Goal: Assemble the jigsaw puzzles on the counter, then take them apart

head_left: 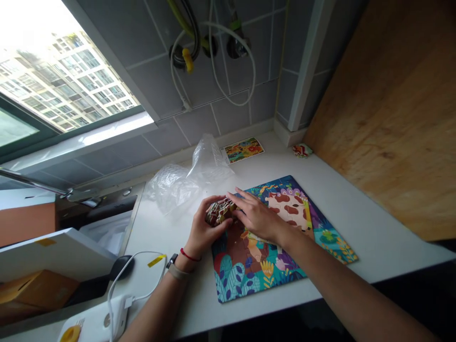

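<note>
Left grip: our left hand [204,227] curls around a patterned bundle [218,213], apparently puzzle pieces, at the puzzle board's [238,284] left edge.
Right grip: our right hand [257,216] meets the bundle; whether it pinches, we cannot tell.
Bundle step: we are probably squaring or sorting it.
Next move: calls for steady support from both our hands, lest pieces spill.
Beyond the board: plastic bag [208,164], picture card [244,150].

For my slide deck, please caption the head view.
Left hand holding puzzle pieces, right hand at their edge, above a colourful puzzle board.
</note>
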The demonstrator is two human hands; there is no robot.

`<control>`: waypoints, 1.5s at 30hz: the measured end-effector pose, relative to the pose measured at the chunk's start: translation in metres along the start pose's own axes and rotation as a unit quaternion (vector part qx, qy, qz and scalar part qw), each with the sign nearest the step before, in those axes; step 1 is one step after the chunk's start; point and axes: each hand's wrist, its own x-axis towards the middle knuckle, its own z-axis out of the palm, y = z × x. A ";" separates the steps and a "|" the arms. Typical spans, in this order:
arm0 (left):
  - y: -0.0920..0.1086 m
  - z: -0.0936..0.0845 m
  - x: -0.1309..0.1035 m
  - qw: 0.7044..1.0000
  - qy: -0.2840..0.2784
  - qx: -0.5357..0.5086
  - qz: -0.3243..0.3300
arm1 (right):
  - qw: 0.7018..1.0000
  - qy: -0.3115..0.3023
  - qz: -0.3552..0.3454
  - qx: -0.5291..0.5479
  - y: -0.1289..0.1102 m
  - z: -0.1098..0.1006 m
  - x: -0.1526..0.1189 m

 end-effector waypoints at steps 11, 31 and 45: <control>-0.003 0.001 -0.003 0.994 -0.027 0.096 0.051 | 0.995 -0.012 -0.036 0.091 -0.013 -0.005 -0.001; -0.007 0.007 -0.007 0.999 -0.035 0.016 0.034 | 0.999 -0.009 -0.022 -0.042 -0.004 -0.001 -0.005; 0.009 0.022 -0.008 1.000 -0.020 0.013 0.003 | 0.996 -0.051 -0.017 -0.069 -0.010 0.004 -0.006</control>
